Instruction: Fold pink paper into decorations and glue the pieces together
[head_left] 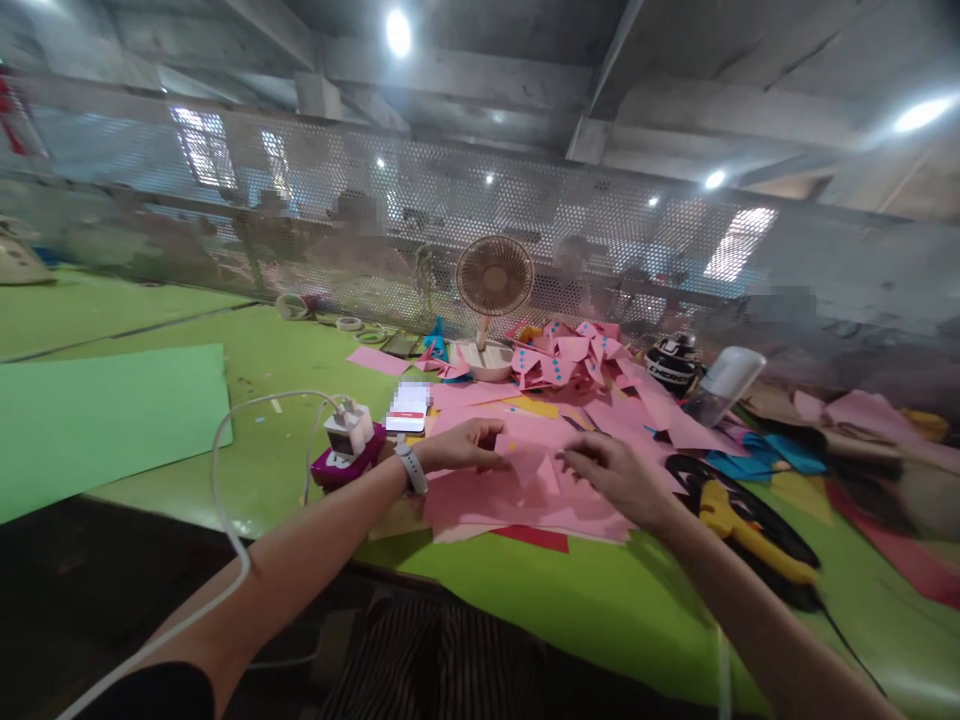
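Observation:
My left hand (469, 447), with a watch on its wrist, pinches a pink paper piece (531, 462) between thumb and fingers. This piece stands up a little over a stack of pink paper sheets (480, 505). Close to its right side is my right hand (611, 475), thumb and forefinger pressed together. Whatever those fingertips hold, if anything, is too small to make out. Dark scissors-like blades (585, 425) lie just behind the hands. A red sheet (536, 538) pokes out from under the stack's front edge.
Folded pink paper shapes (566, 355) are heaped behind, beside a small fan (493, 278). A phone (408, 408) and a purple power strip (349, 460) with a charger and white cable lie left. Right are a yellow-black corded tool (739, 530) and a spray can (729, 382).

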